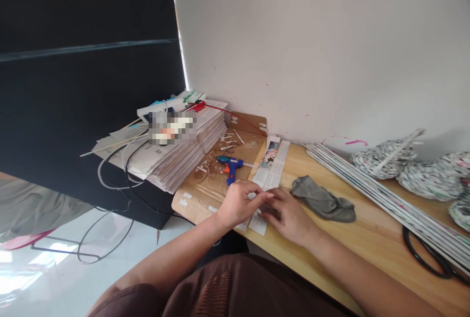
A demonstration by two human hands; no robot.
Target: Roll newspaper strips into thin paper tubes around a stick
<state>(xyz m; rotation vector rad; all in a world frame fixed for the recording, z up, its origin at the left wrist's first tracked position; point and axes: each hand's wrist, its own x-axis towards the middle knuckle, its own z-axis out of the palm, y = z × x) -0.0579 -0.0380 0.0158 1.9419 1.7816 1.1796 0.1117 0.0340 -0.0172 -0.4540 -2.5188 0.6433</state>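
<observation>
My left hand point(238, 203) and my right hand point(292, 215) meet over the front of the table, thumbs and fingertips pinched together. Whatever lies between the fingertips is too small and too covered to make out. Beneath them, long newspaper strips point(270, 172) run from the wall side to the table's front edge, partly hidden by the hands. A blue glue gun point(232, 167) with an orange trigger rests on a cardboard sheet point(198, 194), just beyond my left hand. Close to my right hand is a crumpled grey cloth point(323, 202).
A tall stack of paper point(183, 155) stands at the left, with cables hanging off it. Scraps point(223, 145) litter the cardboard. On the right lie long rolled paper sticks point(385, 199), braided paper bundles point(385, 158) and black-handled scissors point(426, 258).
</observation>
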